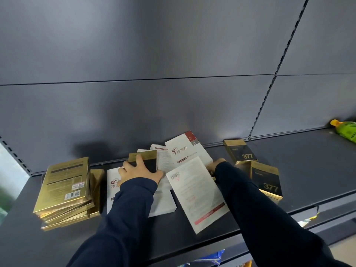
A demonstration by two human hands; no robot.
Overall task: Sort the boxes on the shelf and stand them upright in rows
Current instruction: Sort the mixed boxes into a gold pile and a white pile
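Observation:
On the dark shelf (308, 157) lie flat boxes of two kinds: white ones and black-and-gold ones. My left hand (139, 171) grips a black-and-gold box (147, 158) on top of the white pile. A white box with a barcode (198, 193) lies tilted in the middle, and another white box (187, 149) leans behind it. My right hand (215, 165) reaches under the barcode box's far edge, fingers mostly hidden; what it touches is unclear. A stack of gold boxes (65, 191) lies at the left. Two black "377" boxes (239, 153) (266, 180) sit at the right.
A grey back panel (134, 54) closes off the rear of the shelf. A green bottle (344, 130) lies at the far right on the adjoining shelf. Coloured packs (217, 257) show on a lower shelf below the front edge.

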